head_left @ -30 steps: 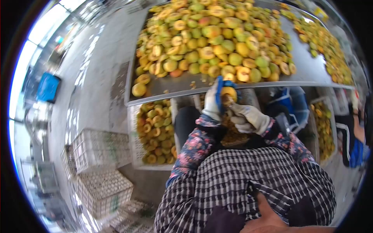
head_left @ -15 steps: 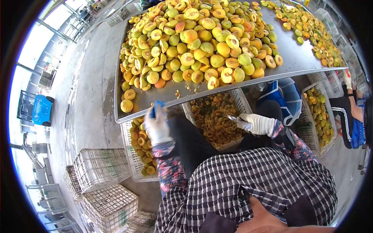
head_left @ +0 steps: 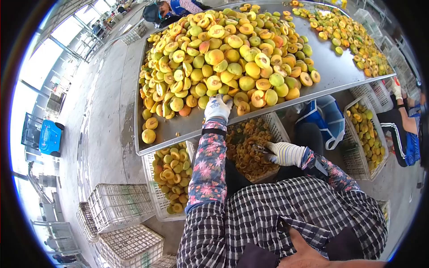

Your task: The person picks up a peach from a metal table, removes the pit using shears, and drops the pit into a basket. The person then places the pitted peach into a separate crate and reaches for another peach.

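My left hand (head_left: 218, 108), in a white glove, reaches to the front edge of a heap of yellow peaches (head_left: 219, 42), many halved, on a metal table (head_left: 187, 120). Its fingers are bent down among the fruit; what they grip is partly hidden. My right hand (head_left: 286, 154), in a striped knitted glove, is closed on a small metal plier-like tool (head_left: 260, 149). Its exact kind cannot be made out. The tool is above a crate (head_left: 278, 127) of brownish fruit scraps (head_left: 248, 156) under the table edge.
A crate of peach halves (head_left: 172, 176) stands at left below the table. Blue bag (head_left: 325, 120) and another fruit crate (head_left: 364, 134) are at right. Stacked crates (head_left: 120, 205) and a blue forklift (head_left: 50, 137) are left. Co-workers sit at right (head_left: 404, 123) and behind the table (head_left: 178, 8).
My left hand has moved up and right from over the left crate to the heap's front edge. My right hand, still holding the tool, has shifted slightly down and left.
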{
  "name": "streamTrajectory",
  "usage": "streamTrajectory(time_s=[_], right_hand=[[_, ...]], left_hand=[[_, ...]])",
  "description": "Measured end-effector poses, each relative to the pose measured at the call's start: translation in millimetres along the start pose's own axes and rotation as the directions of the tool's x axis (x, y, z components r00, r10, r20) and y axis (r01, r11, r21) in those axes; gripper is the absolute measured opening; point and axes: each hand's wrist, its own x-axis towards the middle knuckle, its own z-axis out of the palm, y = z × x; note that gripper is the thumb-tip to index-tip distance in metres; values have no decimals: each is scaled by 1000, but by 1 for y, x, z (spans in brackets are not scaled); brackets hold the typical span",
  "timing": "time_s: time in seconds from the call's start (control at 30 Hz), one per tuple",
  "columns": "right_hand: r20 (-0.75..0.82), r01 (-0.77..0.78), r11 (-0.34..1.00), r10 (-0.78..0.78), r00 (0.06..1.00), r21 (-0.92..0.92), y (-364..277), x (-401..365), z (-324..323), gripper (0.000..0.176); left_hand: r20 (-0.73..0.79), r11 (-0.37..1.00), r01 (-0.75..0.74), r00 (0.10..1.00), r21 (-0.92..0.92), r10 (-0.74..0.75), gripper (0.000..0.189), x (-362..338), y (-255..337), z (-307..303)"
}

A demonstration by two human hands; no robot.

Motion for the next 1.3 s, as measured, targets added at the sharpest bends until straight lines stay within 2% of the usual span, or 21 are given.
streamTrajectory(time_s=[0.07, 0.2, 0.23, 0.27, 0.3, 0.33, 0.37, 0.53, 0.6, 0.73, 0.83, 0.93, 1.0, 1.03, 1.07, 1.1, 1.13, 1.17, 1.2, 1.27, 1.3], right_hand=[[-45, 35, 999, -34, 998, 37, -3, -7, -4, 44], [-123, 37, 998, -30, 992, 51, 9, -6, 0, 37], [-185, 74, 990, -50, 981, 122, 10, -4, -1, 34], [-246, 115, 975, -66, 967, 192, 11, -1, -2, 32], [-306, 161, 952, -77, 949, 259, 10, 3, 0, 30], [-401, 290, 821, -82, 913, 493, 10, 13, 4, 26], [-394, 266, 891, -111, 913, 367, 12, 18, -3, 27], [-586, 389, 913, -250, 771, 122, -49, 33, -41, 30], [-659, 447, 893, -307, 687, 49, -61, 37, -44, 29], [-612, 278, 960, -246, 751, -46, -57, 36, -45, 28], [-628, 203, 974, -223, 746, -104, -53, 35, -42, 30], [-683, 168, 967, -253, 685, -190, -55, 26, -44, 33], [-716, 188, 972, -234, 658, -144, -56, 22, -44, 32], [-623, 169, 985, -139, 770, -10, -65, 16, -49, 29], [-576, 396, 897, -433, 693, -198, -55, 21, -47, 25], [-592, 287, 938, -346, 728, -195, -72, -3, -59, 23], [-493, 37, 995, -76, 866, -88, -90, -20, -69, 18], [-585, 55, 995, -95, 805, -86, -74, -7, -54, 17], [-637, 98, 933, -310, 705, -345, -44, 23, -30, 18], [-701, 81, 984, -168, 694, -156, -34, 36, -26, 30], [-782, 75, 977, -207, 588, -202, -18, 47, -19, 31]], left_hand=[[-66, 1000, 8, 998, 24, -6, 59, 12, -1, 18], [-149, 932, -18, 988, -361, -38, 60, 19, -16, 36], [-151, 801, 11, 980, -599, -127, 49, 19, -23, 45], [-85, 453, -12, 986, -892, -140, 39, 19, -31, 53], [-18, 12, -17, 992, -1000, -124, 30, 6, -30, 46], [-21, -146, -38, 992, -989, -120, 28, -16, -20, 30], [21, -339, -12, 995, -941, -93, 25, -34, -12, 20], [216, -728, 196, 974, -658, 67, 35, -77, 14, 13], [116, -678, 155, 988, -719, 103, 45, -91, 31, 6], [33, -564, 76, 996, -823, 86, 47, -97, 45, 3], [-220, -328, -152, 959, -933, 180, 41, -94, 47, 19], [-507, 317, -582, 811, -749, 292, 37, -91, 44, 33], [-397, 107, -409, 911, -906, 111, 33, -92, 59, 34], [-333, 41, -335, 942, -941, 42, 32, -98, 64, 31], [-280, 18, -281, 960, -960, 25, 30, -106, 60, 24], [-149, -118, -126, 967, -985, 209, 34, -118, 69, 5], [-265, -104, -243, 893, -964, 364, 38, -96, 42, 29], [-9, -297, -42, 994, -954, -113, 34, -133, 104, -5], [-6, -182, -9, 1000, -983, -21, 34, -132, 103, 2], [-2, -49, 6, 986, -999, 164, 34, -123, 128, 24], [6, -12, 9, 973, -1000, 230, 33, -123, 146, 34]])
